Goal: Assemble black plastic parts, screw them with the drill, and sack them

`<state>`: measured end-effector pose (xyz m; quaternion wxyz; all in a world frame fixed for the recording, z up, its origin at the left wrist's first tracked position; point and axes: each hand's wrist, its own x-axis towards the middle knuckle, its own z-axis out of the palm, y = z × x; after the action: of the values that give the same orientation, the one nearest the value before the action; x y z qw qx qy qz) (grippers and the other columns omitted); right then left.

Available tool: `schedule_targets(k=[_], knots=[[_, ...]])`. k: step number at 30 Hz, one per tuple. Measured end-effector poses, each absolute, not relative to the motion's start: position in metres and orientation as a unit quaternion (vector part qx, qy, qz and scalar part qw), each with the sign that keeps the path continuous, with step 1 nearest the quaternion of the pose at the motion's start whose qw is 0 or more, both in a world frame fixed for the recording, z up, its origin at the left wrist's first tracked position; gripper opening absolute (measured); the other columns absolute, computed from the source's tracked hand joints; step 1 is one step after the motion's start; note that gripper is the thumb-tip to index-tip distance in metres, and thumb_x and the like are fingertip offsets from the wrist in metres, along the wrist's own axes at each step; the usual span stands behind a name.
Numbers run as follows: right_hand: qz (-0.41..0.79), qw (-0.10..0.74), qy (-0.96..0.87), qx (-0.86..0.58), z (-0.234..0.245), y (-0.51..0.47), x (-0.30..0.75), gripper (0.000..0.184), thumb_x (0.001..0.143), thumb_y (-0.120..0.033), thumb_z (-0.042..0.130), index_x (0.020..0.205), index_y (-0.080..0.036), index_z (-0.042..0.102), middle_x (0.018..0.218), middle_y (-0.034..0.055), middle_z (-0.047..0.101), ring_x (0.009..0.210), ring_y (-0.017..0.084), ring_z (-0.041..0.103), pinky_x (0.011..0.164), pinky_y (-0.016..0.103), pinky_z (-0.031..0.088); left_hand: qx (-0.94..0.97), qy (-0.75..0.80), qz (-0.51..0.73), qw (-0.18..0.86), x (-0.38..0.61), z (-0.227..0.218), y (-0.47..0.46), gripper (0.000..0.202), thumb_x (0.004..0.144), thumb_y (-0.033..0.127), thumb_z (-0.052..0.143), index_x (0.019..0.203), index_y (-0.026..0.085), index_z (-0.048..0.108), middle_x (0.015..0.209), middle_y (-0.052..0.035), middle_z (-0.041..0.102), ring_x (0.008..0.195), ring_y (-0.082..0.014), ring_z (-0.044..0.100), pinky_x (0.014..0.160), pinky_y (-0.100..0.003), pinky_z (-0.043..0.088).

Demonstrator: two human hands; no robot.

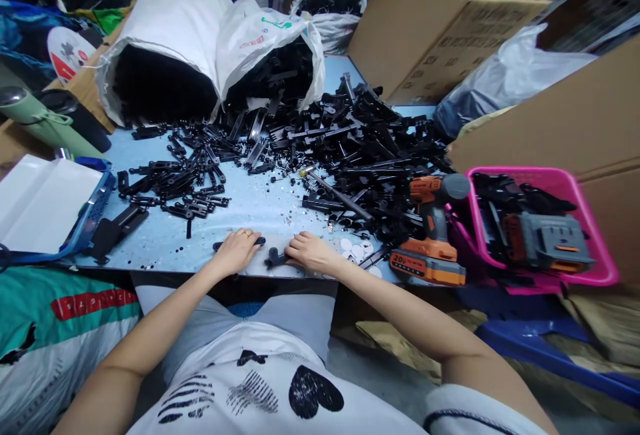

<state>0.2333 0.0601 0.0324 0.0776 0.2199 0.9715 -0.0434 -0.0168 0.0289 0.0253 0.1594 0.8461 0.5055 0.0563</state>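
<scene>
A: Where are the hands?

B: Lower centre of the frame, by the near edge of the table [250,211]. The left hand [238,249] lies over a flat black part [261,241] whose ends peep out either side; whether it pinches or merely covers it cannot be told. To its right, the right hand [311,253] has its fingers closed on a knobbed black piece [274,257]

A: What could go wrong?

B: Either one could drop off, being so close to the edge, if the hold loosens

A: Anything else?

B: The cordless drill [434,225], right of centre, stands near that edge too; a swinging right forearm could knock it. And the hammer [341,193] lies against the heap of black parts [360,131], so tugging pieces loose could shift it
</scene>
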Motion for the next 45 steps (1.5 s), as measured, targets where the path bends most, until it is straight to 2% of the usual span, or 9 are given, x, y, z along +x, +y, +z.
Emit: schedule_targets(k=[5, 8, 10, 19, 27, 31, 35, 40, 45], knots=[[-0.074, 0.106, 0.95, 0.286, 0.034, 0.047, 0.215, 0.043, 0.098, -0.047, 0.022, 0.108, -0.019, 0.053, 0.092, 0.0068, 0.059, 0.068, 0.014, 0.055, 0.058, 0.026, 0.028, 0.839, 0.513, 0.038, 0.18, -0.013, 0.033, 0.032, 0.042, 0.09, 0.043, 0.042, 0.125, 0.021, 0.048, 0.113, -0.0099, 0.056, 0.106, -0.0266, 0.051, 0.087, -0.04, 0.04], [-0.07, 0.11, 0.936, 0.326, 0.044, 0.042, 0.206, 0.043, 0.097, -0.048, 0.021, 0.108, -0.021, 0.053, 0.092, 0.0067, 0.059, 0.069, 0.015, 0.057, 0.057, 0.025, 0.027, 0.84, 0.509, 0.046, 0.179, -0.014, 0.035, 0.03, 0.062, 0.075, 0.063, 0.055, 0.12, 0.02, 0.049, 0.109, -0.0106, 0.057, 0.103, -0.0296, 0.052, 0.086, -0.042, 0.041], [-0.051, 0.102, 0.93, 0.349, 0.052, 0.039, 0.202, 0.043, 0.098, -0.047, 0.02, 0.108, -0.021, 0.053, 0.094, 0.0076, 0.059, 0.074, 0.017, 0.057, 0.06, 0.026, 0.029, 0.841, 0.508, 0.066, 0.174, -0.016, 0.033, 0.028, 0.07, 0.069, 0.066, 0.06, 0.117, 0.018, 0.048, 0.106, -0.0109, 0.058, 0.099, -0.0292, 0.055, 0.083, -0.04, 0.042], [-0.029, 0.066, 0.942, 0.329, 0.076, 0.038, 0.19, 0.035, 0.099, -0.036, 0.023, 0.108, -0.019, 0.052, 0.094, 0.0104, 0.058, 0.08, 0.019, 0.054, 0.065, 0.03, 0.031, 0.849, 0.463, 0.201, 0.154, -0.029, 0.016, 0.021, 0.042, 0.082, 0.047, 0.057, 0.112, 0.018, 0.05, 0.105, -0.0104, 0.063, 0.099, -0.024, 0.06, 0.083, -0.035, 0.047], [-0.031, 0.03, 0.951, 0.306, 0.044, 0.057, 0.217, 0.042, 0.098, -0.046, 0.026, 0.099, -0.017, 0.057, 0.085, 0.007, 0.059, 0.077, 0.017, 0.052, 0.062, 0.027, 0.03, 0.856, 0.455, 0.112, 0.219, -0.007, 0.022, 0.057, 0.051, 0.08, 0.058, 0.055, 0.11, 0.017, 0.055, 0.098, -0.0089, 0.064, 0.089, -0.0241, 0.061, 0.075, -0.033, 0.047], [-0.047, -0.004, 0.945, 0.323, 0.027, 0.06, 0.232, 0.044, 0.096, -0.049, 0.03, 0.098, -0.017, 0.059, 0.086, 0.0069, 0.06, 0.082, 0.018, 0.051, 0.067, 0.027, 0.034, 0.816, 0.53, 0.151, 0.174, 0.024, 0.022, 0.147, 0.03, 0.093, 0.027, 0.042, 0.117, 0.014, 0.054, 0.113, -0.0128, 0.059, 0.104, -0.0212, 0.054, 0.088, -0.033, 0.04], [-0.035, -0.038, 0.909, 0.413, 0.031, 0.101, 0.226, 0.036, 0.097, -0.039, 0.033, 0.107, -0.016, 0.058, 0.1, 0.0108, 0.061, 0.094, 0.02, 0.049, 0.078, 0.03, 0.037, 0.799, 0.566, 0.128, 0.159, 0.044, 0.026, 0.216, 0.023, 0.086, 0.01, 0.044, 0.098, 0.006, 0.063, 0.097, -0.0158, 0.063, 0.097, -0.0222, 0.055, 0.084, -0.032, 0.04], [-0.002, -0.024, 0.805, 0.593, 0.036, 0.188, 0.199, 0.03, 0.095, -0.026, 0.036, 0.111, -0.011, 0.055, 0.109, 0.0161, 0.058, 0.105, 0.025, 0.047, 0.082, 0.031, 0.038, 0.807, 0.552, 0.164, 0.13, 0.027, 0.041, 0.19, 0.025, 0.09, 0.014, 0.042, 0.105, 0.009, 0.061, 0.102, -0.0139, 0.061, 0.097, -0.021, 0.055, 0.085, -0.031, 0.041], [-0.042, -0.037, 0.791, 0.609, 0.036, 0.204, 0.189, 0.028, 0.092, -0.017, 0.036, 0.111, -0.01, 0.056, 0.109, 0.0166, 0.057, 0.095, 0.023, 0.055, 0.078, 0.031, 0.041, 0.768, 0.571, 0.272, 0.1, -0.046, 0.054, 0.093, 0.018, 0.09, 0.025, 0.048, 0.096, 0.015, 0.062, 0.092, -0.0076, 0.063, 0.088, -0.0191, 0.058, 0.081, -0.031, 0.044]])
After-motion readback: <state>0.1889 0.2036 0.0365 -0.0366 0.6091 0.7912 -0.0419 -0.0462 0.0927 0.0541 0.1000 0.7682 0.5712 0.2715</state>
